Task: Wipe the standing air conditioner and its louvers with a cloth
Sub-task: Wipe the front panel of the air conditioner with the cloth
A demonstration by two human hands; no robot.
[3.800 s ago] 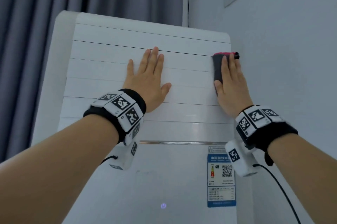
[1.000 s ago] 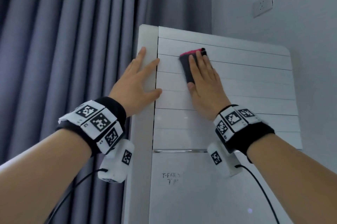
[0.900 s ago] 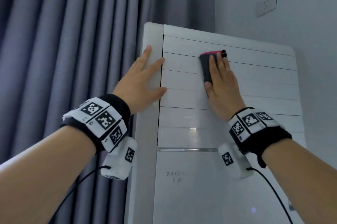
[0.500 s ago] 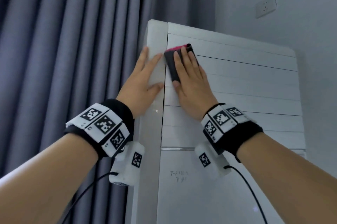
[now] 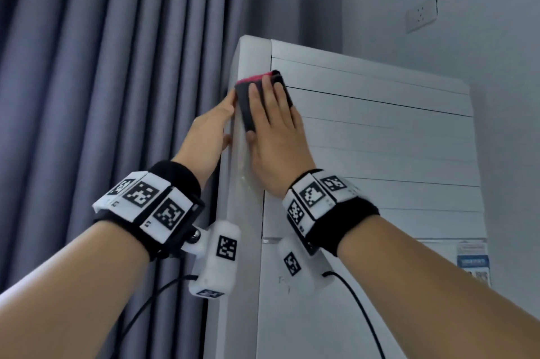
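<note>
The white standing air conditioner (image 5: 380, 285) fills the right half of the head view, its horizontal louvers (image 5: 380, 136) closed across the upper front. My right hand (image 5: 274, 139) lies flat on a dark cloth with a pink edge (image 5: 245, 104), pressing it against the rounded upper left corner of the unit. My left hand (image 5: 211, 127) rests against the unit's left side, fingers extended, its fingertips touching the cloth's left edge. Part of the left hand is hidden behind the corner.
Grey curtains (image 5: 102, 95) hang close to the left of the unit. A pale wall (image 5: 482, 51) with a socket (image 5: 421, 15) stands behind and to the right. A blue label (image 5: 473, 262) sits on the lower front panel. Cables trail from both wrist bands.
My right hand has slid the cloth leftward off the louvers onto the unit's left corner. My left hand has shifted from the front edge round to the side.
</note>
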